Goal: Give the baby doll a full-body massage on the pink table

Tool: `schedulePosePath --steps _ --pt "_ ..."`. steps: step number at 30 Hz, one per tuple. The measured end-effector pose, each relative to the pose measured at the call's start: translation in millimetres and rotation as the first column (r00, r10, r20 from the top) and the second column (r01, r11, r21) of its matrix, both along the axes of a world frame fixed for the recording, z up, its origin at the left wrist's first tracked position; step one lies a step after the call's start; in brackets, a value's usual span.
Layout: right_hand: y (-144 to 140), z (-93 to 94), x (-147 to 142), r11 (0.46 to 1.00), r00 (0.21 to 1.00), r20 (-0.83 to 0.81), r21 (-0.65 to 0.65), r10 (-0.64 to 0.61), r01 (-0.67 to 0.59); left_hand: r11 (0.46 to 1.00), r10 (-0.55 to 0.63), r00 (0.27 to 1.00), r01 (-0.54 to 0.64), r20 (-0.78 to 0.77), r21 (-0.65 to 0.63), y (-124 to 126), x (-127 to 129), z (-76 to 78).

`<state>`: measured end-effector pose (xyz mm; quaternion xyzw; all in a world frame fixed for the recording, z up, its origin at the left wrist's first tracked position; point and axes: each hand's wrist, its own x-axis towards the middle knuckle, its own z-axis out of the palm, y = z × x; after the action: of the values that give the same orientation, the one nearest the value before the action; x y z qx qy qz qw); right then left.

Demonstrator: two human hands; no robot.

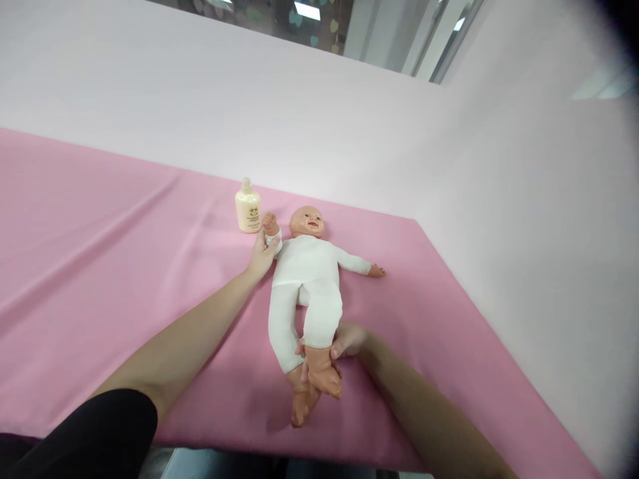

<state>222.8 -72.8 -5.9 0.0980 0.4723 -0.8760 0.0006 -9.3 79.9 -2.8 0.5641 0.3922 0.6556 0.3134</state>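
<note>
A baby doll [307, 263] with a white cloth body lies on its back on the pink cloth [210, 299], head away from me. My left hand [263, 253] is closed around the doll's forearm at the left of the view, just below its raised fist. Around the lower leg nearer the right side, my right hand [348, 340] is wrapped, with some fingers hidden behind the ankle. The doll's other leg hangs alongside, its foot lower in the view. Its other arm stretches out to the right, touched by neither hand.
A cream-coloured bottle [248, 207] with a pale cap stands upright just beyond my left hand. White walls [319, 133] rise behind and to the right of the table. Above the back wall is a window [279, 23]. The table's front edge runs close to me.
</note>
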Motion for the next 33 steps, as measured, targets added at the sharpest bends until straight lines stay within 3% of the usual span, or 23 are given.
schedulePosePath --steps 6,15,18,20,24,26,29,33 --pt "5 -5.2 0 0.994 0.991 -0.071 0.005 0.111 -0.111 0.998 -0.025 0.998 0.021 -0.060 -0.061 -2 1 -0.3" --pt "14 -3.3 2 0.954 0.954 -0.019 0.035 0.299 -0.298 0.999 -0.036 0.973 0.034 -0.226 -0.011 -10 3 1.3" --pt "13 -3.2 0 0.952 0.948 -0.077 0.029 0.307 -0.306 0.998 -0.046 0.964 0.053 -0.261 0.021 -10 2 0.7" --pt "10 -3.7 0 0.974 0.963 -0.150 0.005 0.223 -0.225 0.995 -0.050 0.956 0.073 -0.290 0.071 -9 2 -0.4" --pt "7 -2.5 1 0.993 0.965 -0.236 -0.063 -0.116 0.104 0.980 -0.020 0.927 0.093 -0.373 0.177 -9 1 -0.9" --pt "6 0.5 2 0.957 0.915 -0.281 -0.103 -0.289 0.271 0.971 -0.002 0.902 0.104 -0.432 0.214 -10 1 0.6" --pt "7 7.4 1 0.859 0.800 -0.314 -0.188 -0.512 0.476 0.957 0.015 0.852 0.140 -0.523 0.255 -14 1 4.0" --pt "10 16.7 0 0.735 0.694 -0.248 -0.281 -0.676 0.617 0.943 -0.032 0.783 0.230 -0.621 0.240 -19 1 8.9"
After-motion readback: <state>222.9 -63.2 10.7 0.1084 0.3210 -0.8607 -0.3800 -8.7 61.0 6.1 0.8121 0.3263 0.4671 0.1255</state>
